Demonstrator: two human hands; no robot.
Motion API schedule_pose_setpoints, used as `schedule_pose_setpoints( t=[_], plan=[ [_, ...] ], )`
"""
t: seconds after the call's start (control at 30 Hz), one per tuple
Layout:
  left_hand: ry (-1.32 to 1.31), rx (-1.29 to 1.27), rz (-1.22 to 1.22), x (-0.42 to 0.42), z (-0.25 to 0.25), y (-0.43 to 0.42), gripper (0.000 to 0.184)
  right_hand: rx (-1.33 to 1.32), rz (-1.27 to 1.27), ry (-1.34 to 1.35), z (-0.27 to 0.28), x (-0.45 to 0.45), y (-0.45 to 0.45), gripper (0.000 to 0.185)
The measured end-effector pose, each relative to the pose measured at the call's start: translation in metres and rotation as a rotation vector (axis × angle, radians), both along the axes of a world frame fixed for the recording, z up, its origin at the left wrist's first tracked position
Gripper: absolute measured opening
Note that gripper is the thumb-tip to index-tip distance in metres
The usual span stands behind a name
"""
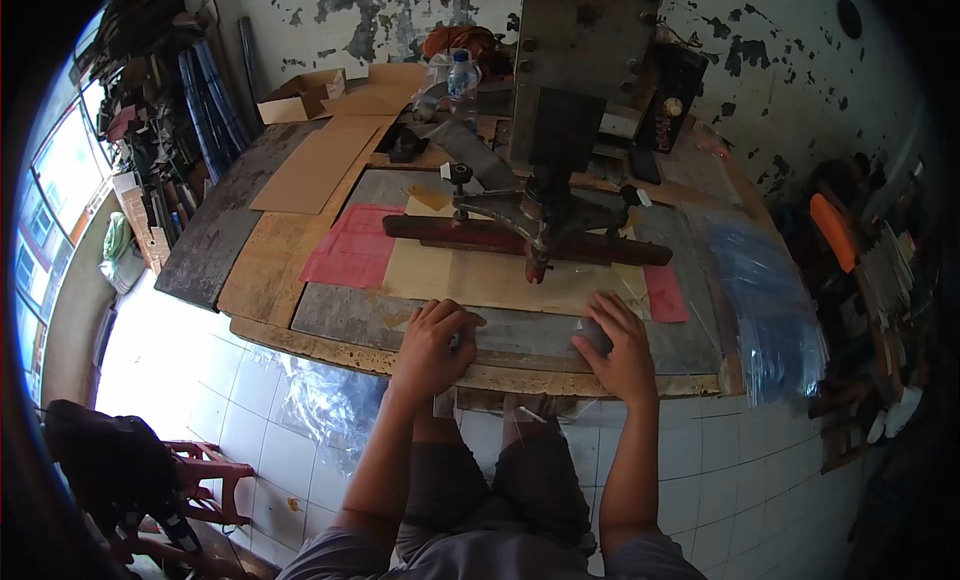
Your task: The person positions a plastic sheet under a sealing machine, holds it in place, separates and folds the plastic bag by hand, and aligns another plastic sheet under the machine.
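My left hand (437, 345) is at the front of the grey metal plate (350, 315), its fingers curled together; what they hold, if anything, is too small to tell. To its right, my right hand (620, 348) has its thumb and fingers around a small dark grey object (592, 334), partly hidden by the hand. Just beyond both hands lies a yellowish sheet (490, 290), with a red piece (350, 245) at its left end and another (665, 295) at its right. Above the sheet stands a press head with a long dark red bar (590, 248).
Clear plastic sheets (765, 300) hang over the table's right side. Cardboard (315, 165), an open box (300, 97) and a water bottle (461, 78) are at the back. A red stool (215, 475) stands lower left. A person (850, 180) is at the far right.
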State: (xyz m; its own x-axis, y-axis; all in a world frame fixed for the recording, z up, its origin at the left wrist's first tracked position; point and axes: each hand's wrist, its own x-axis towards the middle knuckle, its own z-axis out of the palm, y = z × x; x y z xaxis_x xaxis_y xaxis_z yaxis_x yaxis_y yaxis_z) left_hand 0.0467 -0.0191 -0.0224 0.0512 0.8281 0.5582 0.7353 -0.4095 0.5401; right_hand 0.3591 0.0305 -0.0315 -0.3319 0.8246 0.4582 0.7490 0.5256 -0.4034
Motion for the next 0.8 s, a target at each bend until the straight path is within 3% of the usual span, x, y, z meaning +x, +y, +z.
schedule_pose_setpoints(
  t=[0.8],
  plan=[
    [0.023, 0.088, -0.068, -0.0059, -0.0064, -0.0031, 0.014, 0.019, 0.012, 0.013, -0.0015, 0.0001, -0.0010, 0.050]
  ],
)
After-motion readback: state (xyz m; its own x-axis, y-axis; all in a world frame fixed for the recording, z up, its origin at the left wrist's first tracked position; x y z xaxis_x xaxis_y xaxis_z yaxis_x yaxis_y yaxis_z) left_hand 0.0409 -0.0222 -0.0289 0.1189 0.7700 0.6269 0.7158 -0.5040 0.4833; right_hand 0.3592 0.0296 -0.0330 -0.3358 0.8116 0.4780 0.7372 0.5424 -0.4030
